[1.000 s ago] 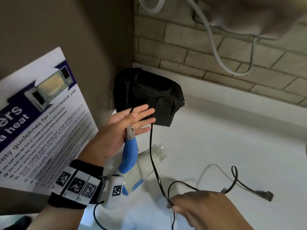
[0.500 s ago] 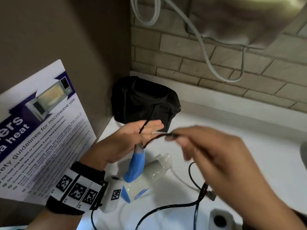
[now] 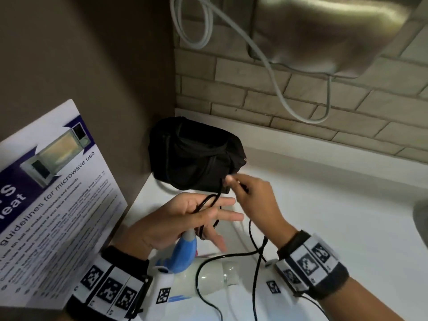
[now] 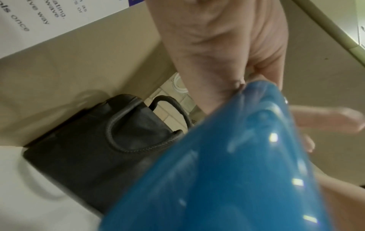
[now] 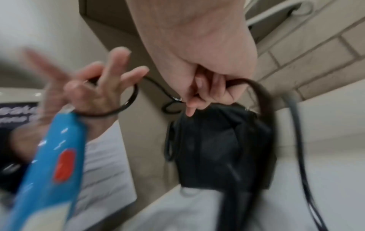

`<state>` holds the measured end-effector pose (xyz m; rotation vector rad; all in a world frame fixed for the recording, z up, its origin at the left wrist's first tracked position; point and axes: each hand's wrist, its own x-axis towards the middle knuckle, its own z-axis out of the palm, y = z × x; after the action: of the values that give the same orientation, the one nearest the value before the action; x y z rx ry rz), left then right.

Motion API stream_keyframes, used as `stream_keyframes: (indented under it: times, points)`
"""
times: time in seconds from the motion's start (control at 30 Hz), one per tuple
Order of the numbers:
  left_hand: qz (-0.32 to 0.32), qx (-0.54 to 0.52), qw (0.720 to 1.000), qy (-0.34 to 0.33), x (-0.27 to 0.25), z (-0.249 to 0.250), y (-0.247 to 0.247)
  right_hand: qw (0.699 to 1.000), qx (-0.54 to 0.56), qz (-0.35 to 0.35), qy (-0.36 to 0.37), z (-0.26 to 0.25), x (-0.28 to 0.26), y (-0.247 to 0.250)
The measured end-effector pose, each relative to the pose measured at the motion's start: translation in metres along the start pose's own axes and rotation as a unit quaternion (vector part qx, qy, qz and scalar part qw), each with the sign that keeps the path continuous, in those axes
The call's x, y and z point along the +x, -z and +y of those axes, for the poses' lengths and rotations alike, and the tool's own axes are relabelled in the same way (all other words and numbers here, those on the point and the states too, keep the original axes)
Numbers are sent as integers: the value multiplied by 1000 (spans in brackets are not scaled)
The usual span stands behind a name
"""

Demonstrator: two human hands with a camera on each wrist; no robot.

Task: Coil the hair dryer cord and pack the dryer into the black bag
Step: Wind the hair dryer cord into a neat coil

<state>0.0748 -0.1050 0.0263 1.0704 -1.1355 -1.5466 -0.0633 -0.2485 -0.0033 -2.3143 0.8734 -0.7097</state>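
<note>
One cord [image 3: 209, 201] loop now wraps left hand [image 3: 185, 218]; right hand [image 3: 252, 198] moved past.

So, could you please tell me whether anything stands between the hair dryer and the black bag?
Nothing solid does. The hair dryer lies on the counter just in front of the black bag. Only the left hand and the cord looped round it lie between them.

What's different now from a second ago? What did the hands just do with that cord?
The right hand came up from the counter, where it had picked up the cord, and carried it over the left hand, laying a loop round its straight fingers. It now pinches the cord near the bag. The left hand kept the dryer by its blue handle; the bag stayed in the corner.
</note>
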Motion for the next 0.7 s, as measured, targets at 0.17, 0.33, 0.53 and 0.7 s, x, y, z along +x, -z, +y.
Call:
stream_keyframes:
  times: [0.17,0.33,0.53,0.7]
  points:
    - [27,-15,999,-12,0,-2,3,996,13,-86,-12,5,-25,-19]
    - [-6,-5,1000,24,1,6,1,995,-30,-94,-10,-2,-27,-17]
    - [-28,3,999,27,5,8,-4,996,75,-35,-17,-13,-22,-9]
    - [12,-90,996,-25,7,-2,-4,979,92,-176,-40,-14,-56,-23]
